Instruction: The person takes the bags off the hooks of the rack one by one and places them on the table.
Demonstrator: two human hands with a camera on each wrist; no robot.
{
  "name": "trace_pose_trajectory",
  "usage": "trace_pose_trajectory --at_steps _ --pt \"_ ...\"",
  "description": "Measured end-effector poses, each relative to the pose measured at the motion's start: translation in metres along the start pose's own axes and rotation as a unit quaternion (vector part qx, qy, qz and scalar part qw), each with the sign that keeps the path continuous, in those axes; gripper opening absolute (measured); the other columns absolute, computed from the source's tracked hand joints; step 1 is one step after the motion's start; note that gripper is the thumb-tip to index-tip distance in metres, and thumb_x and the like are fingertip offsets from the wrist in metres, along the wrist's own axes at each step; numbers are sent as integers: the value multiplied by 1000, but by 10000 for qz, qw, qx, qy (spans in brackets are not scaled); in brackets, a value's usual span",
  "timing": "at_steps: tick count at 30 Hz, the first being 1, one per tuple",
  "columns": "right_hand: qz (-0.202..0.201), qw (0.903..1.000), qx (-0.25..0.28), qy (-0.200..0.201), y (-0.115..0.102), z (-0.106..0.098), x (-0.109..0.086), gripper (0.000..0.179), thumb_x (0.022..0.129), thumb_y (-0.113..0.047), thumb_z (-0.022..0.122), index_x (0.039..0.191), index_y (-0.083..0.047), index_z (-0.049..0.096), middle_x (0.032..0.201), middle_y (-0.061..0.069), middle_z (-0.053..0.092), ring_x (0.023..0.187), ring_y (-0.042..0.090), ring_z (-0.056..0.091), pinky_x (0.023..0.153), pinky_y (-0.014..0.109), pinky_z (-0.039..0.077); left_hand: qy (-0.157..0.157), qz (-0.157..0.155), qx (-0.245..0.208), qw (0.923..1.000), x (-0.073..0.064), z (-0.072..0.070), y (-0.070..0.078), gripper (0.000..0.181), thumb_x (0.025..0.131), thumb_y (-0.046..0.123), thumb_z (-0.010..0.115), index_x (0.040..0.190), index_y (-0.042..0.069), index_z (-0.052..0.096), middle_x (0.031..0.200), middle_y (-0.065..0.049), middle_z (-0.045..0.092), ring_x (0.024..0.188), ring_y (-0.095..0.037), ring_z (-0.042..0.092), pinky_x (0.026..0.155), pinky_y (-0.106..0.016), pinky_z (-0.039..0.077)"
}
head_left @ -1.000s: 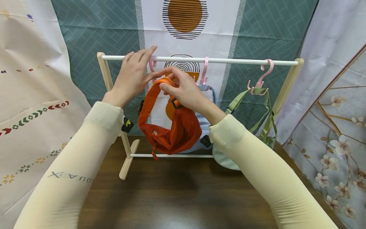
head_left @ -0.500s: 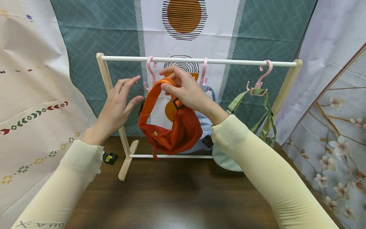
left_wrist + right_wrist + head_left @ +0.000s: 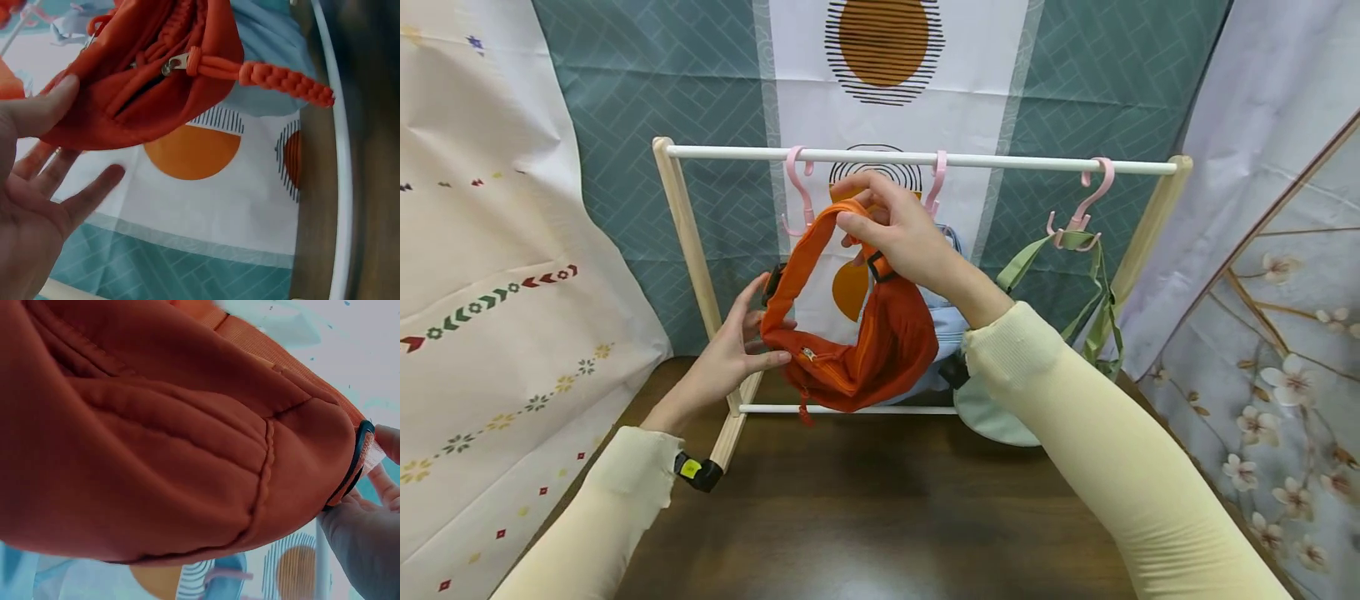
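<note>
My right hand (image 3: 904,233) pinches the orange strap (image 3: 805,260) of a red-orange sling bag (image 3: 891,346) between thumb and fingers, so the bag hangs in front of the rack. At the bag's left side is my left hand (image 3: 730,350). Its thumb lies at the front edge, and its spread fingers reach behind and below, as the left wrist view shows. Just behind the strap's top, a pink hook (image 3: 801,192) hangs from the white rail (image 3: 1000,161). A braided zip pull (image 3: 281,81) dangles from the bag.
A light-blue bag (image 3: 946,333), partly hidden, hangs from a middle pink hook (image 3: 937,179). On the right pink hook (image 3: 1086,212) is a pale-green bag (image 3: 992,417). The rack's wooden leg (image 3: 688,233) stands left on the dark table (image 3: 880,500).
My left hand has left the pink hook, swung down, and come to the bag's left side. My right hand still holds the strap, having shifted slightly right.
</note>
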State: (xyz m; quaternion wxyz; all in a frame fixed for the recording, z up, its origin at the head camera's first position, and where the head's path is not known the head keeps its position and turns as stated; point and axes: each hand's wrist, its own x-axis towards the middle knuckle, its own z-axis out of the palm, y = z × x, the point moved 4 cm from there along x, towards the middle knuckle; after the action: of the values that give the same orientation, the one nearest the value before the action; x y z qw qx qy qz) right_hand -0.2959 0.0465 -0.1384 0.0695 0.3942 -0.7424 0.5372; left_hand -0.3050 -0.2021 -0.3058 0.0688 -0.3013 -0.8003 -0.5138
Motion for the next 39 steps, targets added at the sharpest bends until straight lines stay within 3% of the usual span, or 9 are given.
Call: trace_pose_trajectory --at_steps 3,6,12,17,20,24,28,32,39 --pt "43 9999 67 72 6 -8 -4 33 106 -10 59 137 -2 55 115 21 63 92 30 66 74 44 61 360 157 288 9988 -1 -7 6 101 94 0 75 167 34 14 127 -16 66 113 -13 66 96 -29 53" --pt "126 9997 135 151 13 -18 -8 32 107 -12 58 138 -3 56 118 23 62 94 34 66 74 44 61 591 360 595 9958 -4 -15 15 94 96 -2 72 167 32 20 122 -16 68 108 -5 66 91 -19 51" --pt "343 9990 176 214 26 -34 -18 32 107 -15 58 137 -4 56 112 17 64 97 43 66 75 42 61 929 636 721 9910 -8 -29 34 79 99 -3 66 164 28 34 121 -7 66 102 -3 69 80 -17 55" --pt "482 9987 140 71 32 -40 -24 33 107 -15 58 138 -4 57 115 17 65 99 40 65 79 42 61 1235 1024 809 9837 -5 -35 46 63 100 -6 63 156 19 51 136 4 63 104 -3 68 77 -15 55" --pt "587 9982 9 -139 37 -43 -27 33 107 -14 58 138 -4 56 117 21 65 100 37 64 80 38 60 1467 1155 967 9776 -3 -37 51 53 102 0 62 152 17 56 133 6 64 104 -5 67 78 -14 54" --pt "676 9958 -266 -563 46 -46 -35 32 107 -12 57 138 -4 56 118 24 64 97 40 62 74 33 58 1822 1104 659 9748 -2 -40 57 40 105 6 59 145 12 63 122 6 68 99 -8 69 77 -16 56" --pt "713 9907 -473 -1059 56 -46 -44 31 107 -12 58 137 -5 58 117 21 63 90 45 59 64 33 55 2186 1173 -137 9687 -2 -44 62 30 107 7 56 134 3 67 115 1 71 92 -9 71 74 -17 57" --pt "653 9871 -590 -1340 63 -41 -50 30 106 -12 60 135 -5 61 117 16 65 86 44 56 60 34 52 2310 1303 -701 9616 -1 -45 66 27 108 10 54 129 -2 65 111 -5 71 87 -11 71 71 -19 57" --pt "546 9830 -1151 -1325 66 -28 -64 29 104 -15 64 132 -7 67 118 9 68 100 30 63 83 38 55 2977 1281 -660 9437 2 -44 77 24 107 16 55 125 3 66 113 -8 68 96 -16 66 78 -20 53"
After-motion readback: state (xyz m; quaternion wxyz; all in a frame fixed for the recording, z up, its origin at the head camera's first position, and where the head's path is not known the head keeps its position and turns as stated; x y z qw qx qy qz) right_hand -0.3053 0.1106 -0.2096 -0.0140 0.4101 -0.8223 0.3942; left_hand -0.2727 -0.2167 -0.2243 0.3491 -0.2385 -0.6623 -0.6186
